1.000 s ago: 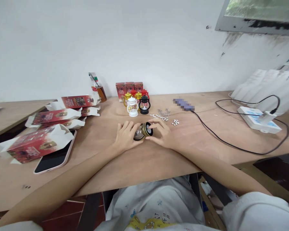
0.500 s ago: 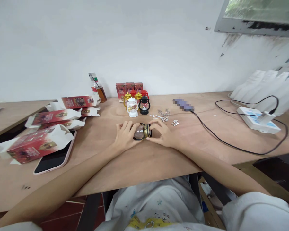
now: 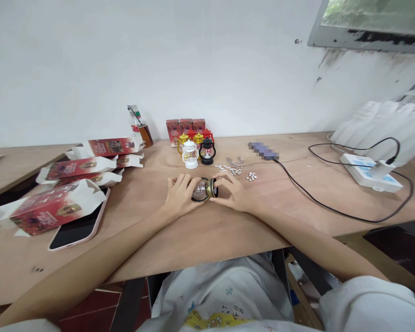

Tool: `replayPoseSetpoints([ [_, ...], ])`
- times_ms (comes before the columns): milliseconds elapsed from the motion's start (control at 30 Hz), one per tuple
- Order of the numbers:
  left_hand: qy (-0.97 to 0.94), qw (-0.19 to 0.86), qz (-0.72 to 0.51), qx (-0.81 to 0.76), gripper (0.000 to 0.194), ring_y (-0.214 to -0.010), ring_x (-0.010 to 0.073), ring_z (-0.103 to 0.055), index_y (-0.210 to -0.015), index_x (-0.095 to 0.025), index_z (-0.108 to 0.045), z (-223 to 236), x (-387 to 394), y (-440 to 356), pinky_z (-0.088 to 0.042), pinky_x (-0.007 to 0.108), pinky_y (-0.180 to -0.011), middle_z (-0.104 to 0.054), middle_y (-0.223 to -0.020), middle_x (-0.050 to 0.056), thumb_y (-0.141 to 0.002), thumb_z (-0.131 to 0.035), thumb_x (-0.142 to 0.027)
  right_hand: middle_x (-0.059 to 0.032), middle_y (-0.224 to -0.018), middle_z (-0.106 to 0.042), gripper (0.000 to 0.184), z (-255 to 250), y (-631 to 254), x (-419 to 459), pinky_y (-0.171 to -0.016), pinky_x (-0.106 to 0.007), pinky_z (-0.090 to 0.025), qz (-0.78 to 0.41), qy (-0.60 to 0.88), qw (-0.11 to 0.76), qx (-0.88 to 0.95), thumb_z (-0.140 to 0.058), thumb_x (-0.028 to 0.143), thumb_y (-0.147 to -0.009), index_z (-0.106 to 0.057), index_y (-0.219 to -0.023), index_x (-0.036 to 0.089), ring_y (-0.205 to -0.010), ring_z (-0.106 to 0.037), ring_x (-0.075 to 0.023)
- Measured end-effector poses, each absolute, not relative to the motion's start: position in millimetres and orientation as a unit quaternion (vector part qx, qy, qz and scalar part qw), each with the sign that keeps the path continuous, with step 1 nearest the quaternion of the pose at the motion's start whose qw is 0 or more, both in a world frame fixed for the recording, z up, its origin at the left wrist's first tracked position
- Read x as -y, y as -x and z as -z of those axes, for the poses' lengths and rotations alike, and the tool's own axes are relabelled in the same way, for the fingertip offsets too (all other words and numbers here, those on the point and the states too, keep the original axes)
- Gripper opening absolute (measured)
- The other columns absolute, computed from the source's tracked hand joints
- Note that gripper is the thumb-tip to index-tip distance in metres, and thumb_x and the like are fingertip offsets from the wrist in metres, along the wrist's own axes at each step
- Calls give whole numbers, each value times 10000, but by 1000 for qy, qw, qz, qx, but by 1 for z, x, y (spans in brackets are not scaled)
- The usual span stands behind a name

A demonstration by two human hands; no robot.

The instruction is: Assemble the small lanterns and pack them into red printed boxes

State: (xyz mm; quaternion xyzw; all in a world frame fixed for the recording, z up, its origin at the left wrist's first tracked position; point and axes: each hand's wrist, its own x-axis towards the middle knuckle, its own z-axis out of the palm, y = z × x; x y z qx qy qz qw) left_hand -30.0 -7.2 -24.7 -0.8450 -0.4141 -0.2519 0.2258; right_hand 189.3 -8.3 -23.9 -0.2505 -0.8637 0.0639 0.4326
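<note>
A small bronze-coloured lantern [image 3: 201,189] with a clear globe lies on its side low over the table. Wrapped around its left end is my left hand [image 3: 181,196], which hides part of it. My right hand [image 3: 232,192] grips the base at the right, thumb below and fingers above. Beyond the hands stand a white lantern [image 3: 190,154] and a black lantern [image 3: 207,151], with gold lanterns [image 3: 183,140] and red ones behind them. Small screws [image 3: 235,162] and round button cells [image 3: 251,176] lie past my right hand.
Opened red-and-white boxes [image 3: 55,207] lie at left, one partly over a phone [image 3: 78,228]. Upright red boxes [image 3: 173,130] and a bottle [image 3: 145,133] stand by the wall. A black cable [image 3: 307,196] runs from a blurred device [image 3: 263,150] to a power strip [image 3: 370,173].
The lantern has turned slightly, so its base end faces more to the right and its globe shows more. Both hands stay in nearly the same place.
</note>
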Motion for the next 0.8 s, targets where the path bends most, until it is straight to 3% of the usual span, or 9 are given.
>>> replayPoseSetpoints([
  [800, 841, 210, 260, 426, 530, -920, 306, -525, -1142, -169, -580, 32, 2, 32, -297, 379, -746, -614, -964, 130, -729, -649, -494, -97, -1091, -540, 249, 29, -189, 5, -945, -412, -469, -67, 239, 448, 859, -658, 371, -811, -559, -983, 220, -1080, -548, -228],
])
